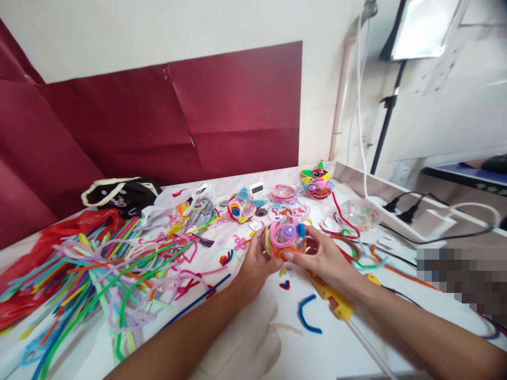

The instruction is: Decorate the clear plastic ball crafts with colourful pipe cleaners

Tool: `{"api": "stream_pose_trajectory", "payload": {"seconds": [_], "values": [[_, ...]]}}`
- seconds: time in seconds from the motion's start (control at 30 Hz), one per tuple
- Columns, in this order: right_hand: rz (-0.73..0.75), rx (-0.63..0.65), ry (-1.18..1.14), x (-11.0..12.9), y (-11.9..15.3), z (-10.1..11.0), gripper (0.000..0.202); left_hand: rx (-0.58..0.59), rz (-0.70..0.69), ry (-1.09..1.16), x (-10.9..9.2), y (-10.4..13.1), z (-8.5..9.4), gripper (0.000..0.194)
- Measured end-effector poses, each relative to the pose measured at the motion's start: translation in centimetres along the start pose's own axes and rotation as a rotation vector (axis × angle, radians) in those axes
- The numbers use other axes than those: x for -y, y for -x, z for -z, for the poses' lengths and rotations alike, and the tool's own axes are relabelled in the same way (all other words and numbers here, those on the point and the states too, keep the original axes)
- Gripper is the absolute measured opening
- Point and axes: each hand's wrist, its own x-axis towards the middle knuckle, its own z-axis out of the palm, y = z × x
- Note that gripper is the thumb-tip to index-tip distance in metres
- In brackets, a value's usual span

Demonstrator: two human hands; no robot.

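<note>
Between my two hands is a clear rounded ball trimmed with pink, yellow and orange pipe cleaners, with purple and blue coils on its front. My left hand wraps its left side. On the right, my right hand grips it, thumb along the lower front. A yellow glue gun lies partly under my right forearm. Just below the ball are a small red and blue heart and a bent blue pipe cleaner on the white table.
Piled pipe cleaners cover the left side beside a red plastic bag and a black bag. Behind stand a fish-like craft, a small digital clock and a green-eared craft. A power strip with cables lies right.
</note>
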Motion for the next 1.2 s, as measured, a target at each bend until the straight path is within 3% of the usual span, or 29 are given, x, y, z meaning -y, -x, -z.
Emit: {"api": "stream_pose_trajectory", "payload": {"seconds": [0.17,0.33,0.77,1.0,1.2], "values": [[0.018,-0.008,0.019,-0.5,0.1,-0.3,0.056,-0.073,0.023,-0.012,-0.1,-0.2,-0.1,0.073],[0.042,-0.014,0.054,-0.8,0.3,-0.3,0.053,0.011,0.002,-0.050,-0.3,-0.2,0.0,0.069],[0.202,0.009,0.159,-0.4,0.5,0.2,0.039,0.073,0.033,-0.077,-1.6,-0.2,0.4,0.075],[0.250,-0.008,0.193,0.0,0.6,0.1,0.034,-0.003,0.015,-0.041,-2.0,-0.2,0.2,0.073],[0.264,-0.032,0.211,0.2,0.8,0.1,0.031,0.024,0.002,-0.036,-2.0,-0.3,0.7,0.062]]}}
